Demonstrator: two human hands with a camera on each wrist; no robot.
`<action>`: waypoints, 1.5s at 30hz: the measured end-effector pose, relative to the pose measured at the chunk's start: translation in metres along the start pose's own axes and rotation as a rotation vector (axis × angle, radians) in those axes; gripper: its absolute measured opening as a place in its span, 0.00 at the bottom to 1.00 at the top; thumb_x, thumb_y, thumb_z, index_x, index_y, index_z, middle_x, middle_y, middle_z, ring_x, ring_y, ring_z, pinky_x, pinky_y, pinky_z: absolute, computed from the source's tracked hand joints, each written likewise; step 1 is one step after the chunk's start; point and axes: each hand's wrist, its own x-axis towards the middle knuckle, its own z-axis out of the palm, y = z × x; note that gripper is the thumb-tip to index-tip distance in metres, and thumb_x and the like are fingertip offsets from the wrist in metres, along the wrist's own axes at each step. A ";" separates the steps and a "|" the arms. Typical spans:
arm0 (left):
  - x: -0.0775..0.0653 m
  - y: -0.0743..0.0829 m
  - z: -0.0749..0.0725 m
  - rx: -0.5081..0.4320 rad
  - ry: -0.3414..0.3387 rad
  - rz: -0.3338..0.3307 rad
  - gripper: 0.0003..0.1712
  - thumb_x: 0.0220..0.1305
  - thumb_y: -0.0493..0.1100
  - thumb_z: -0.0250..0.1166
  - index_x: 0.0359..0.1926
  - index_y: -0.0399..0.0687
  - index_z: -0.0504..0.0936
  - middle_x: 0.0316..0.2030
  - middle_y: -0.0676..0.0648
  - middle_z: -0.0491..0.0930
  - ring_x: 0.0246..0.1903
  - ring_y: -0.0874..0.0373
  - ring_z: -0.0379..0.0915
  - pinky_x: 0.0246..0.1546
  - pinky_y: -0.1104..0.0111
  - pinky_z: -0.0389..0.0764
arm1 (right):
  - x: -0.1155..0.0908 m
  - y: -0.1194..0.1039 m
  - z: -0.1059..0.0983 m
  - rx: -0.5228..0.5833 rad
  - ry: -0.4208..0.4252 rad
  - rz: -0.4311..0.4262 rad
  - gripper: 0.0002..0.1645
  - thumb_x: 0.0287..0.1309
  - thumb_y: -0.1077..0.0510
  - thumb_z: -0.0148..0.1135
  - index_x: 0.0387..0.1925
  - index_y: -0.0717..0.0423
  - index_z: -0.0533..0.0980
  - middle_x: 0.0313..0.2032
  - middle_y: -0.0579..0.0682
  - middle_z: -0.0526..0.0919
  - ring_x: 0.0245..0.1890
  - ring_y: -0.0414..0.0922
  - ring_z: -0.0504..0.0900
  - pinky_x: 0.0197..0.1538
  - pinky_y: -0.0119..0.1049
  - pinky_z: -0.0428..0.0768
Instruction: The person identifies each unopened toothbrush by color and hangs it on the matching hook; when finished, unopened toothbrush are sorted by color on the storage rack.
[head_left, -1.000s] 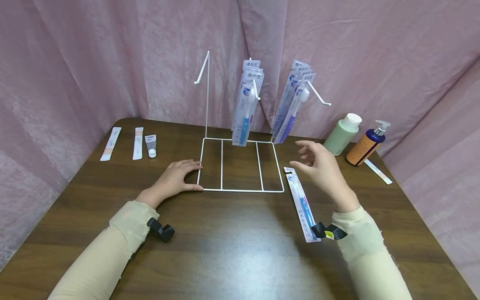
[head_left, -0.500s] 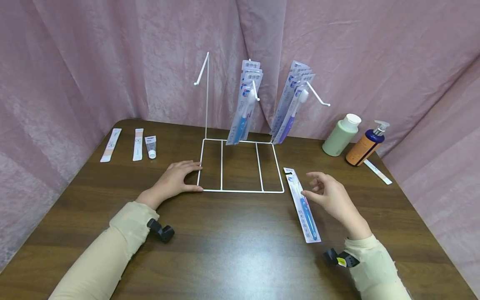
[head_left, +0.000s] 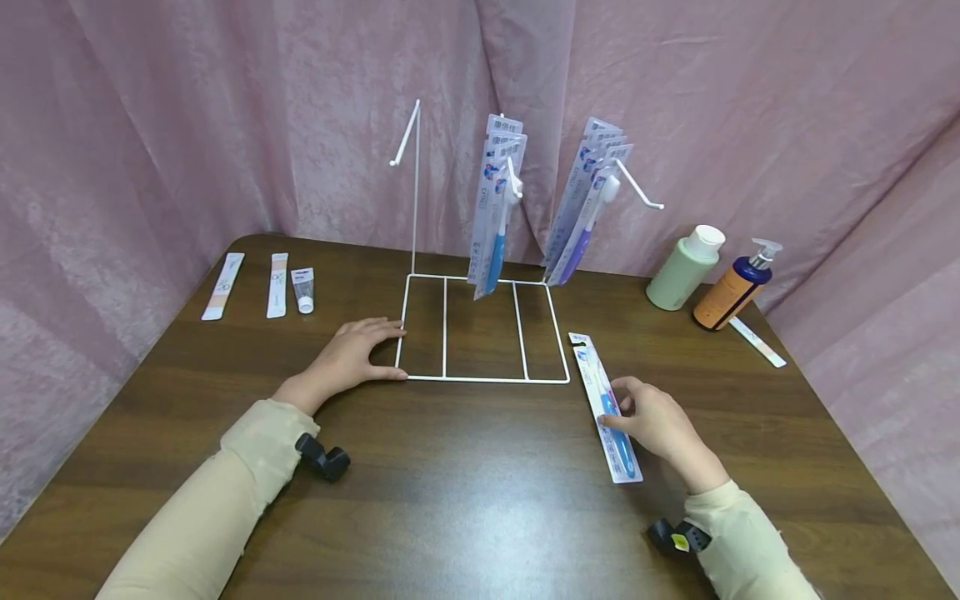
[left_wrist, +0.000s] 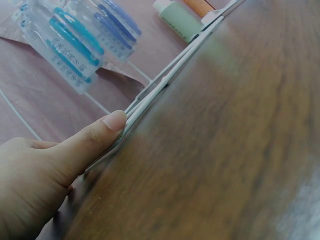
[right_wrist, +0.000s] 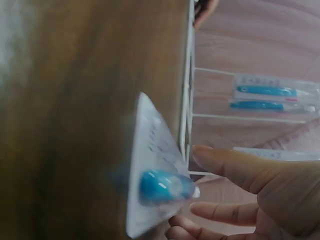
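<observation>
A white wire display rack stands on the table. My left hand rests at its front left corner, thumb on the front bar and fairly straight fingers at the side bar. In the left wrist view the thumb presses against the wire. A packaged toothbrush with a blue handle lies on the table right of the rack. My right hand straddles it and grips its lower half, thumb at the left edge, fingertips at the right. In the right wrist view the pack's lower end faces the camera.
Packaged blue toothbrushes hang on the middle hook, purple ones on the right hook. The left hook is bare. A green bottle and an orange pump bottle stand at right. Narrow sachets and a small tube lie at left.
My right hand has drawn back from beside the rack and come down onto the packaged toothbrush. The blue packs on the middle hook have swung. My left hand has stayed at the rack.
</observation>
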 end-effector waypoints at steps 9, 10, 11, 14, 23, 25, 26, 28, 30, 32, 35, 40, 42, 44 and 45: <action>0.001 0.001 -0.002 0.008 -0.004 -0.003 0.46 0.48 0.64 0.71 0.65 0.47 0.72 0.69 0.42 0.66 0.70 0.41 0.56 0.69 0.42 0.53 | 0.003 -0.004 0.006 -0.007 -0.043 0.064 0.42 0.47 0.51 0.73 0.60 0.66 0.69 0.27 0.50 0.79 0.27 0.43 0.74 0.29 0.32 0.69; 0.001 0.001 -0.002 0.008 -0.005 -0.001 0.46 0.48 0.65 0.71 0.65 0.47 0.72 0.69 0.42 0.66 0.70 0.41 0.56 0.69 0.42 0.53 | 0.004 -0.003 0.006 0.003 -0.041 0.066 0.41 0.47 0.51 0.73 0.60 0.67 0.69 0.27 0.50 0.79 0.27 0.43 0.74 0.29 0.32 0.69; 0.001 0.002 -0.002 0.008 -0.007 -0.001 0.46 0.48 0.65 0.70 0.65 0.47 0.72 0.69 0.42 0.66 0.70 0.41 0.56 0.69 0.42 0.53 | 0.004 -0.002 0.007 0.013 -0.039 0.065 0.41 0.47 0.52 0.73 0.60 0.67 0.69 0.26 0.50 0.79 0.26 0.43 0.74 0.29 0.32 0.69; 0.001 0.003 -0.003 0.007 -0.008 0.003 0.46 0.49 0.65 0.70 0.65 0.47 0.72 0.69 0.42 0.66 0.70 0.41 0.56 0.69 0.43 0.53 | 0.003 -0.001 0.007 0.045 -0.034 0.065 0.38 0.49 0.55 0.72 0.59 0.68 0.69 0.25 0.50 0.78 0.24 0.42 0.73 0.28 0.32 0.69; 0.001 0.003 -0.003 0.012 0.000 0.009 0.46 0.48 0.64 0.71 0.64 0.46 0.72 0.68 0.42 0.67 0.70 0.41 0.56 0.69 0.43 0.54 | -0.003 -0.001 -0.006 0.068 0.018 0.034 0.35 0.51 0.55 0.70 0.57 0.71 0.72 0.30 0.52 0.78 0.29 0.44 0.73 0.31 0.33 0.68; 0.001 0.003 -0.002 0.010 0.004 0.011 0.46 0.48 0.64 0.71 0.64 0.46 0.72 0.68 0.42 0.67 0.70 0.41 0.56 0.69 0.43 0.54 | -0.005 -0.001 -0.012 0.076 0.042 0.026 0.34 0.52 0.55 0.70 0.57 0.71 0.72 0.31 0.53 0.78 0.30 0.44 0.73 0.31 0.32 0.69; 0.001 0.002 -0.002 0.009 0.007 0.012 0.46 0.48 0.64 0.71 0.64 0.46 0.73 0.68 0.42 0.67 0.70 0.41 0.57 0.69 0.43 0.54 | -0.006 -0.001 -0.016 0.085 0.056 0.023 0.34 0.52 0.56 0.70 0.57 0.72 0.72 0.31 0.54 0.78 0.30 0.44 0.73 0.31 0.32 0.69; 0.001 0.001 -0.001 0.009 0.012 0.013 0.46 0.48 0.65 0.71 0.64 0.46 0.73 0.68 0.42 0.67 0.70 0.41 0.57 0.69 0.43 0.54 | -0.007 0.000 -0.023 0.092 0.091 0.009 0.33 0.53 0.56 0.69 0.56 0.72 0.72 0.31 0.54 0.77 0.30 0.44 0.73 0.30 0.31 0.68; 0.000 0.000 0.000 0.007 0.014 0.012 0.46 0.48 0.65 0.71 0.64 0.46 0.73 0.68 0.42 0.67 0.70 0.41 0.57 0.69 0.43 0.54 | -0.009 0.000 -0.031 0.100 0.132 -0.007 0.33 0.54 0.56 0.69 0.56 0.72 0.72 0.31 0.55 0.78 0.30 0.44 0.73 0.30 0.30 0.69; 0.000 -0.001 0.000 0.007 0.012 0.011 0.46 0.48 0.66 0.70 0.64 0.46 0.72 0.68 0.41 0.67 0.70 0.41 0.57 0.69 0.43 0.54 | -0.010 0.001 -0.038 0.109 0.173 -0.024 0.32 0.54 0.57 0.69 0.56 0.72 0.71 0.31 0.56 0.79 0.29 0.43 0.73 0.28 0.29 0.69; 0.000 -0.002 0.001 0.004 0.004 0.008 0.47 0.48 0.66 0.69 0.65 0.47 0.72 0.68 0.41 0.67 0.70 0.41 0.56 0.69 0.43 0.54 | -0.012 0.000 -0.049 0.122 0.238 -0.044 0.32 0.55 0.57 0.69 0.57 0.70 0.71 0.32 0.56 0.79 0.28 0.40 0.73 0.27 0.27 0.70; 0.000 -0.002 0.000 0.000 -0.003 0.000 0.47 0.48 0.67 0.69 0.65 0.47 0.72 0.68 0.42 0.66 0.70 0.41 0.56 0.69 0.43 0.53 | -0.018 -0.006 -0.065 0.134 0.349 -0.051 0.32 0.55 0.57 0.69 0.58 0.68 0.71 0.33 0.57 0.78 0.27 0.37 0.71 0.25 0.26 0.71; 0.000 -0.002 0.000 -0.002 -0.006 -0.005 0.47 0.48 0.67 0.69 0.65 0.47 0.72 0.69 0.42 0.66 0.70 0.41 0.56 0.69 0.43 0.53 | -0.021 -0.008 -0.072 0.132 0.385 -0.051 0.32 0.55 0.56 0.69 0.59 0.66 0.70 0.34 0.57 0.78 0.28 0.35 0.71 0.25 0.26 0.70; 0.000 -0.001 -0.001 -0.002 -0.008 -0.006 0.47 0.49 0.66 0.69 0.65 0.47 0.72 0.69 0.42 0.66 0.70 0.41 0.56 0.69 0.42 0.53 | -0.025 -0.011 -0.079 0.130 0.424 -0.057 0.33 0.56 0.55 0.69 0.60 0.65 0.70 0.35 0.58 0.79 0.28 0.29 0.70 0.26 0.24 0.70; 0.000 0.000 -0.001 -0.002 -0.009 -0.008 0.47 0.49 0.66 0.70 0.65 0.47 0.72 0.69 0.42 0.66 0.70 0.41 0.56 0.69 0.42 0.53 | -0.027 -0.012 -0.082 0.123 0.446 -0.058 0.33 0.55 0.55 0.69 0.60 0.65 0.70 0.35 0.58 0.79 0.28 0.26 0.69 0.27 0.23 0.69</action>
